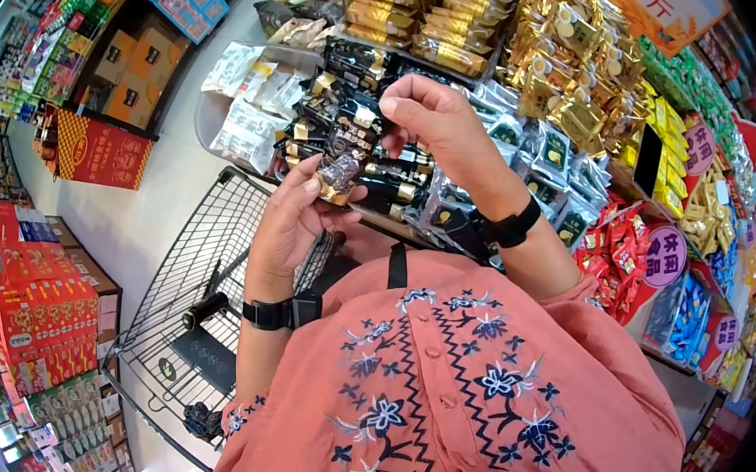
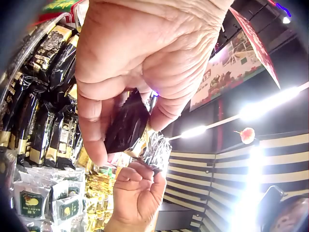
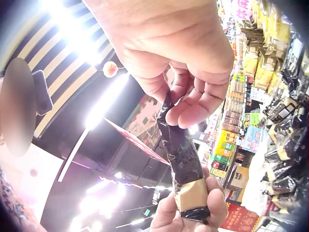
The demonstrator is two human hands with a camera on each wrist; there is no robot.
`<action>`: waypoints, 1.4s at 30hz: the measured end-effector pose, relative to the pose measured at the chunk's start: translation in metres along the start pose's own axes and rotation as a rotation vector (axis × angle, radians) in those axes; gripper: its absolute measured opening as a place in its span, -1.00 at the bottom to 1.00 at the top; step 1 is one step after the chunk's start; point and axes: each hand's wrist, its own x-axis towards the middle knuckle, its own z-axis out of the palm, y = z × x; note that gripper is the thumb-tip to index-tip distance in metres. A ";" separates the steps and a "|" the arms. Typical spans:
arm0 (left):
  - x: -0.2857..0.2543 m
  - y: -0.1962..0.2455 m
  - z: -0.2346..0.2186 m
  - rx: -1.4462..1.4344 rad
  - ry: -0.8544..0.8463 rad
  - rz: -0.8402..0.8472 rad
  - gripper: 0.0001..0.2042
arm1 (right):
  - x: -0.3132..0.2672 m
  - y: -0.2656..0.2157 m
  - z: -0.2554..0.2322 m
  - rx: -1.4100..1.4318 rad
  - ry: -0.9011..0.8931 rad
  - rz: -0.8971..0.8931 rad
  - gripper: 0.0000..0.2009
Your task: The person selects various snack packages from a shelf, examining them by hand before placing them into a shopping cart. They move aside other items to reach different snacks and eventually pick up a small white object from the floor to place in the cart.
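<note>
A black and gold snack packet is between the two hands above the heaped display. The left hand grips its lower end, thumb against fingers; in the left wrist view the left hand partly covers the dark wrapper. In the right wrist view the packet stands nearly upright, the right hand pinching its narrow top end and the left hand around its gold-banded bottom. From the head view, the right hand has bent fingers, and its contact with the wrapper is unclear there.
A wire shopping cart stands at the left, beside the body. Ahead lie black packets, gold packets and a clear bin of white packets. Red boxes are stacked far left; a dark phone-like slab stands at the right.
</note>
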 end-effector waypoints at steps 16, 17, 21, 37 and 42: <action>0.006 -0.002 -0.002 0.003 -0.006 -0.027 -0.54 | 0.007 0.003 -0.004 0.015 0.015 0.008 -0.81; 0.006 -0.002 -0.002 0.004 -0.010 -0.026 -0.54 | 0.007 0.003 -0.004 0.014 0.016 0.007 -0.81; 0.007 -0.002 -0.001 0.003 -0.015 -0.028 -0.53 | 0.007 0.003 -0.005 0.017 0.007 0.006 -0.81; 0.005 -0.003 0.002 0.010 -0.009 -0.030 -0.53 | 0.004 0.002 -0.007 0.012 -0.011 -0.009 -0.81; 0.005 -0.004 0.003 0.008 -0.009 -0.031 -0.53 | 0.003 0.001 -0.007 0.029 -0.022 -0.012 -0.82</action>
